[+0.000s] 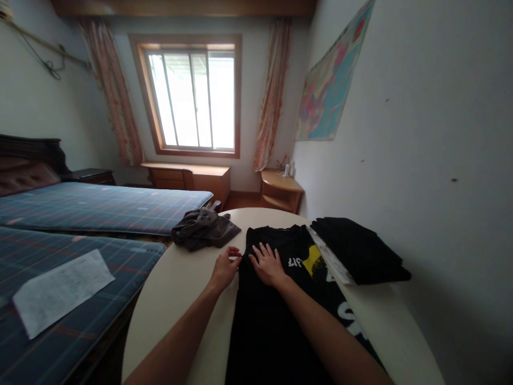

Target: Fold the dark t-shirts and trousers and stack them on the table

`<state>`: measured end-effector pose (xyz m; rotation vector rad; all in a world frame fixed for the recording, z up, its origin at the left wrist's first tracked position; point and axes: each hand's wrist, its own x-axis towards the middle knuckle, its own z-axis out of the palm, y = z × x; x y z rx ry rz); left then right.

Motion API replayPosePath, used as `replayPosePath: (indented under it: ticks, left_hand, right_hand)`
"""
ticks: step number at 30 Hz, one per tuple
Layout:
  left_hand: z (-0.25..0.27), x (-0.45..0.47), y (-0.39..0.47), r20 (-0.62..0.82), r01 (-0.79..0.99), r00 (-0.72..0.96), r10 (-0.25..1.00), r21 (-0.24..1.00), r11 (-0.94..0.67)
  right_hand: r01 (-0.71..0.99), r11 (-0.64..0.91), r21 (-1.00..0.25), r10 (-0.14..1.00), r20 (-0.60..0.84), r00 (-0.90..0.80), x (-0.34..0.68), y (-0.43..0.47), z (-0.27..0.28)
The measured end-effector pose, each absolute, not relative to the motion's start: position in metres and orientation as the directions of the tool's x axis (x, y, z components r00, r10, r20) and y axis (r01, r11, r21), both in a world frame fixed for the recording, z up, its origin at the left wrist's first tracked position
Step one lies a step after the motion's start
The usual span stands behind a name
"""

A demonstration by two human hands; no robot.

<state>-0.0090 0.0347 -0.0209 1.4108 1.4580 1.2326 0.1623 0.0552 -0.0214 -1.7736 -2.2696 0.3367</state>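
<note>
A black T-shirt (264,321) with white lettering and a yellow patch lies on the round white table (172,305), its left part folded over in a long straight edge. My right hand (267,264) rests flat on the upper part of the shirt, fingers spread. At the shirt's left edge, my left hand (226,267) has its fingers bent together and pinches the black cloth. To the left of the shirt lies a crumpled dark grey garment (204,229). A stack of folded black clothes (356,248) sits on the right, with white layers showing along its near side.
Two beds with blue plaid mattresses (100,206) stand on the left; a printed sheet of paper (64,291) lies on the nearer one. The wall with a map (332,80) closes off the right. Wooden desks (212,179) stand beneath the window (192,99).
</note>
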Motion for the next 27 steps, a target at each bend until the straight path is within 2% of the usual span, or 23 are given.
replayPosePath:
  ticks: [3, 10, 15, 19, 23, 25, 27]
  left_hand:
    - [-0.026, -0.007, 0.031, 0.107, 0.3, -0.102, 0.989, 0.951, -0.072]
    - [-0.024, -0.007, 0.015, 0.115, 0.535, -0.011, 0.993, 0.84, -0.091]
    - [-0.024, -0.009, 0.02, 0.088, 0.386, -0.087, 0.992, 0.921, -0.048]
    - [-0.024, -0.009, 0.023, 0.072, 0.344, -0.094, 0.993, 0.938, -0.035]
    - [-0.019, -0.006, 0.019, 0.147, 0.378, -0.072, 0.987, 0.919, -0.109]
    - [-0.015, -0.002, 0.014, 0.224, 0.438, -0.067, 0.972, 0.882, -0.173]
    - [-0.011, 0.003, 0.009, 0.277, 0.487, -0.06, 0.959, 0.847, -0.214]
  right_hand:
    - [0.921, 0.229, -0.314, 0.973, 0.056, -0.223, 0.161, 0.058, -0.023]
    - [0.904, 0.245, -0.35, 0.969, 0.049, -0.244, 0.167, 0.058, -0.022]
    - [0.926, 0.234, -0.296, 0.972, 0.083, -0.219, 0.188, 0.043, -0.012]
    - [0.964, 0.155, -0.216, 0.988, 0.038, -0.15, 0.212, 0.034, -0.008]
    - [0.966, 0.162, -0.204, 0.986, 0.005, -0.164, 0.224, 0.033, -0.013]
    - [0.956, 0.18, -0.231, 0.983, 0.063, -0.17, 0.223, 0.033, -0.012]
    - [0.928, 0.185, -0.322, 0.98, 0.133, -0.149, 0.216, 0.035, -0.004]
